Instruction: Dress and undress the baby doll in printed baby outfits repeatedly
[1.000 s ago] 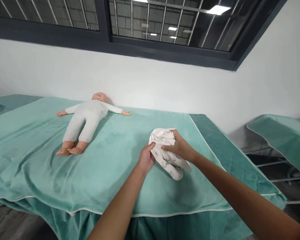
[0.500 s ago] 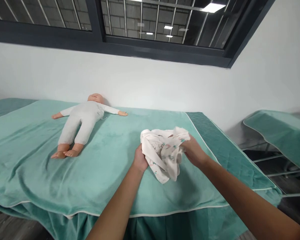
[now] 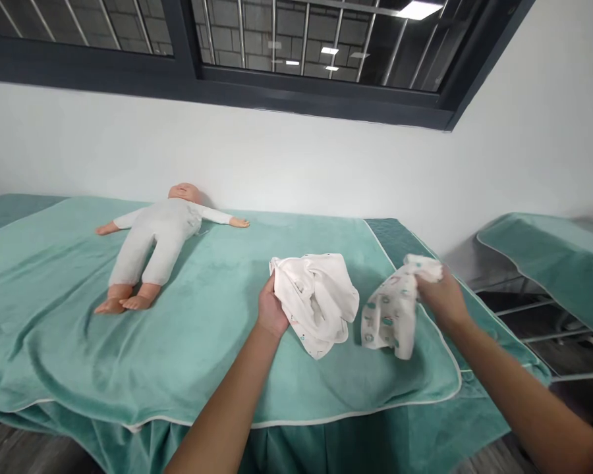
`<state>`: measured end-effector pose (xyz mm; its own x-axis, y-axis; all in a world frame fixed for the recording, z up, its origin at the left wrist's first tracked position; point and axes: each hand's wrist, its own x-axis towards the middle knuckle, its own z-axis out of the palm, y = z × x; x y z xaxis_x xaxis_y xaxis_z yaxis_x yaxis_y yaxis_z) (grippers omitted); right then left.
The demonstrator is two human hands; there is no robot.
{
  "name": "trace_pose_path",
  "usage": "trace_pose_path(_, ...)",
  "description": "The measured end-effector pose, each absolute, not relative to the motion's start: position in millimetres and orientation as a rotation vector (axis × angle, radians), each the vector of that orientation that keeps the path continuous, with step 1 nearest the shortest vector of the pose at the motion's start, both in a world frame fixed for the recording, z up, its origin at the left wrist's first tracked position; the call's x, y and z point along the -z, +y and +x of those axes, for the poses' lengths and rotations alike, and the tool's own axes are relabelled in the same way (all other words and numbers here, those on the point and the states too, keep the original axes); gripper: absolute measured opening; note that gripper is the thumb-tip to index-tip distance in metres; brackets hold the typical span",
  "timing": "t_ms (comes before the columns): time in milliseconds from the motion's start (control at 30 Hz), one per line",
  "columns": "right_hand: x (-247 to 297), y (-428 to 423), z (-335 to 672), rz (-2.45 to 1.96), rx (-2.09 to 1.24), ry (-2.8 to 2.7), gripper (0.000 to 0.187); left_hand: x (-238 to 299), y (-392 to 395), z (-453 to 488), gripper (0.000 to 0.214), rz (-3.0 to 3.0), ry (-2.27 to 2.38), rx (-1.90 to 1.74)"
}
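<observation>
My left hand [image 3: 273,311] is closed on the left edge of a bunched white cloth garment [image 3: 316,299] with small coloured prints at its lower corner. The thumb is tucked behind the fabric. To the right, my right hand [image 3: 443,296] grips the top of a second white garment [image 3: 390,313], printed with green and pink figures, which hangs down crumpled and slightly blurred. The two cloth pieces are apart, above the green blanket [image 3: 237,276]. Their exact cut cannot be made out in the folds.
A baby doll [image 3: 161,230] with a white cloth body lies on its back at the left, arms spread. Behind the bed is a white wall [image 3: 286,164] under a dark-framed window [image 3: 321,99]. Another green-covered bed [image 3: 548,263] with a metal frame stands at the right.
My right hand has moved right, pulling the printed garment away from the white one. My left hand stays nearly in place with the white garment. The view has shifted slightly.
</observation>
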<state>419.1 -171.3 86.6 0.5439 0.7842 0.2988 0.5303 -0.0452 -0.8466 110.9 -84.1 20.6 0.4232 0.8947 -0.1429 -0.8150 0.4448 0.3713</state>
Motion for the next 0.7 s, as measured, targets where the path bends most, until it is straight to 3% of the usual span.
trace_pose_path(133, -40, -173, 405, -1.811, -0.259, -1.472, 0.041, -20, -84, 111, 0.049, 0.256, 0.326, -1.08)
trace_pose_path(367, -26, -183, 367, -2.074, -0.12, -1.587, 0.079, -24, -86, 112, 0.054, 0.301, 0.363, -1.086)
trace_pose_path(700, -66, -172, 377, -1.931, 0.088, -1.58, 0.049, -25, -88, 111, 0.05, 0.296, 0.359, -1.183)
